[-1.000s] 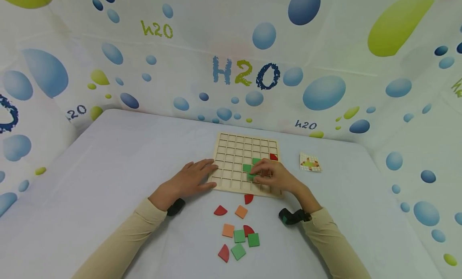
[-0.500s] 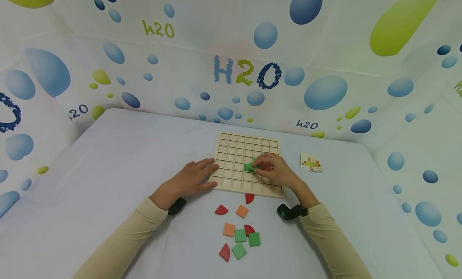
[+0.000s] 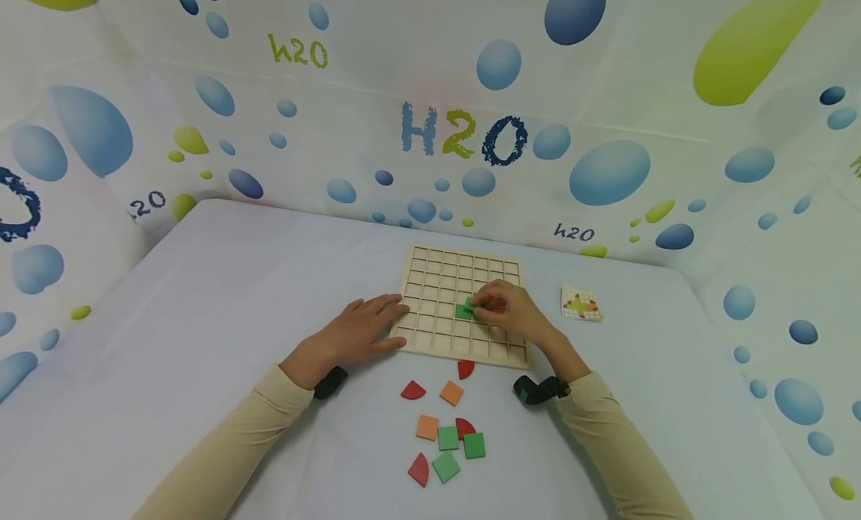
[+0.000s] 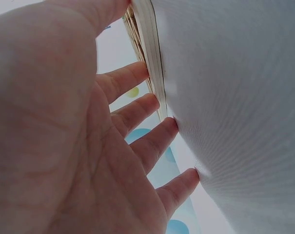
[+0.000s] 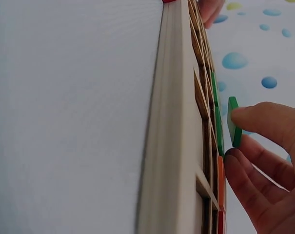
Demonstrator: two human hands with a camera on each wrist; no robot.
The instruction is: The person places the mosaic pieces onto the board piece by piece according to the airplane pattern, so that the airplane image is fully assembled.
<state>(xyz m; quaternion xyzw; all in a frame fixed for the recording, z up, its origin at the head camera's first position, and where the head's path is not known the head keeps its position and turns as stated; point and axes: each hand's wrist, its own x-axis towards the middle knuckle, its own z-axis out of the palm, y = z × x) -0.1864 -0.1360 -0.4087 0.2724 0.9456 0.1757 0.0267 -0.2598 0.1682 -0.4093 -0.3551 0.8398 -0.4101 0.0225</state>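
A wooden grid board (image 3: 430, 299) lies on the white cloth. My left hand (image 3: 359, 329) rests at its left edge, fingers spread, with some fingertips on the rim and others against the cloth in the left wrist view. Over the board, my right hand (image 3: 507, 309) pinches a green square tile (image 5: 234, 122) between thumb and fingers. In the right wrist view the tile is tilted on edge, just above the board. Below it, green tiles (image 5: 219, 131), an orange tile (image 5: 221, 180) and a red tile (image 5: 221, 222) sit in cells. From the head, my right hand hides part of these.
In front of the board lie loose red quarter-circle pieces (image 3: 413, 390), orange squares (image 3: 427, 427) and green squares (image 3: 446, 467). A small pattern card (image 3: 581, 303) lies right of the board. Behind the table hangs a white curtain (image 3: 363, 79) with printed drops.
My right hand has moved slightly away from me over the board, carrying the green tile from the nearer cells to the green tiles. My left hand has stayed at the board's edge.
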